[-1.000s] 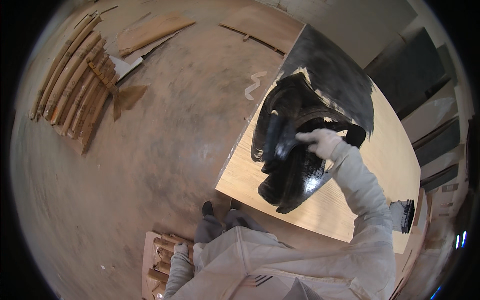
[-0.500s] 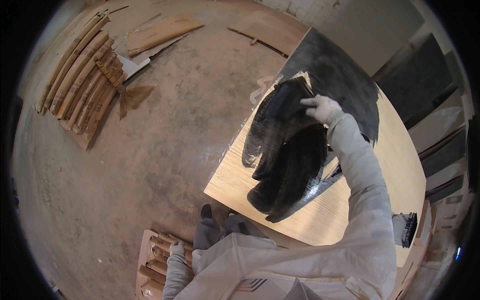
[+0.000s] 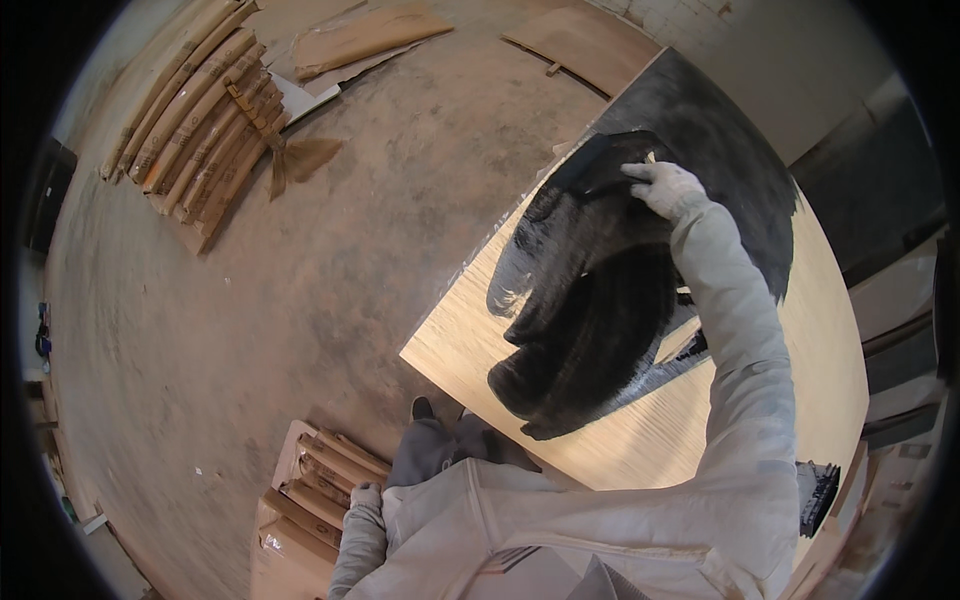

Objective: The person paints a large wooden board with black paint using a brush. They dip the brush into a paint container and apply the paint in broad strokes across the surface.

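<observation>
My right hand (image 3: 668, 188), in a pale glove, rests low over the far part of a pale wood-grain board (image 3: 455, 340). Its fingers are bent around something hidden beneath them, with the index finger stretched out to the left. Wet black coating (image 3: 590, 320) lies in broad, curved strokes under and in front of this hand. Farther back, the board has a duller, dark grey-black coat (image 3: 710, 130). My left hand (image 3: 366, 493), gloved too, hangs by my left leg, its fingers curled in with nothing seen in them.
At the board's near right corner is a black-smeared container (image 3: 818, 497), partly behind my sleeve. Cardboard-wrapped bundles (image 3: 325, 480) lie beside my left hand; a larger stack (image 3: 200, 120) stands far left. Dark panels (image 3: 880, 180) lean along the right, and a brown sheet (image 3: 580, 45) lies behind.
The view has shifted, moving the scene to the right. My right hand has swept across the coating, and the bare light patch near the far strokes is now mostly covered in black.
</observation>
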